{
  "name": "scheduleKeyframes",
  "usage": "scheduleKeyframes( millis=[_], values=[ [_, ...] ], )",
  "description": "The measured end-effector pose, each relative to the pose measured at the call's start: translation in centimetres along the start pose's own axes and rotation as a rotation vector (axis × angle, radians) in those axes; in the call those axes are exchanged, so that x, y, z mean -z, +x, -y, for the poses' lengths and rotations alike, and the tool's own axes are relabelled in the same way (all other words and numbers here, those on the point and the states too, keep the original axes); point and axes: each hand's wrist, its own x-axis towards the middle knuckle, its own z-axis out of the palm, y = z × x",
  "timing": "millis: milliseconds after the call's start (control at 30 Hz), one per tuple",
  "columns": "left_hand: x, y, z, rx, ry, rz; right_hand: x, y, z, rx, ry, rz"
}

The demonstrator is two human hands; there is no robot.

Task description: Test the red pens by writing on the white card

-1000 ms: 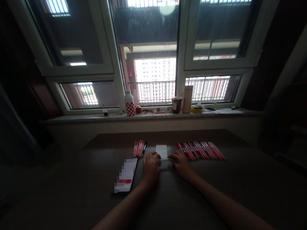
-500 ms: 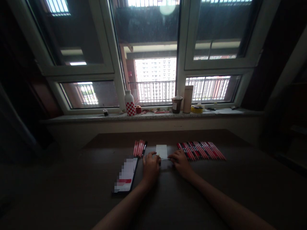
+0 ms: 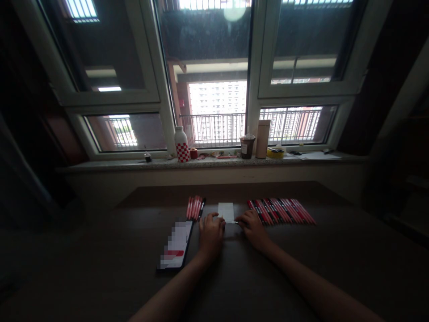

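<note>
One thin glossy rod (image 3: 231,222), pinched by left hand (image 3: 212,233), right hand (image 3: 252,228).

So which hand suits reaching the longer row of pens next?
Probably the right hand: it is beside the longer row of pens; the left hand is farther off, nearer the phone.

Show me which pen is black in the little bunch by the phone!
The black pen at the bunch's right end, closest to the left hand; the other pens there look pinkish-red.
</note>
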Motion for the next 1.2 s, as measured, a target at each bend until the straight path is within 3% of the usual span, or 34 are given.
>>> scheduleKeyframes(
  millis=[300, 567, 800, 1200],
  values=[
    [0.17, 0.19, -0.01, 0.022, -0.034, 0.020, 0.06, 0.00, 0.22, 0.044, 0.014, 0.030],
    [-0.19, 0.28, 0.34, -0.031, -0.037, -0.065, -0.04, -0.08, 0.29, 0.077, -0.051, 0.038],
    [0.06, 0.25, 0.30, -0.034, -0.021, -0.070, -0.24, -0.03, 0.02, 0.084, -0.054, 0.018],
    [0.21, 0.23, 0.03, 0.018, 0.108, -0.002, 0.25, -0.01, -0.16, -0.093, -0.195, -0.097]
  ],
)
